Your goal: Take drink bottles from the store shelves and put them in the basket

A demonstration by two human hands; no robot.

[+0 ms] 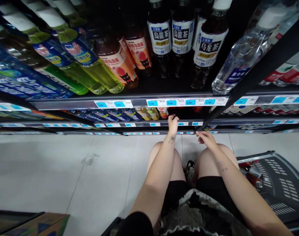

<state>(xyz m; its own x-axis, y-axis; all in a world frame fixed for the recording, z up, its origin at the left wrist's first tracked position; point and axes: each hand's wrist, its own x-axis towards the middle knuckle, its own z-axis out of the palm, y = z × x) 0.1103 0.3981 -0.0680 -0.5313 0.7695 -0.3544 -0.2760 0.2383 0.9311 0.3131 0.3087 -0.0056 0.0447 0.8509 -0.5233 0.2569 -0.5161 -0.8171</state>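
My left hand [173, 123] reaches to the edge of a lower shelf, just right of a red-and-white bottle [163, 112]. Its thumb and fingers look slightly apart, and nothing shows in them. My right hand [207, 139] hangs in front of the lowest shelves above my right knee, fingers loosely bent and apart, holding nothing visible. To the left of the red-and-white bottle lie yellowish bottles [149, 113] and several blue-labelled bottles [120, 114] in the same row. Further right on that shelf, a dark gap and a small red item [197, 108] appear.
Oolong tea bottles [209, 46], peach-labelled bottles [120, 65] and a clear water bottle [240, 62] stand on the upper shelf, whose price-tag edge [186, 102] juts above my hands. A grey basket [279, 183] with cans is at my right. A carton [38, 224] lies lower left.
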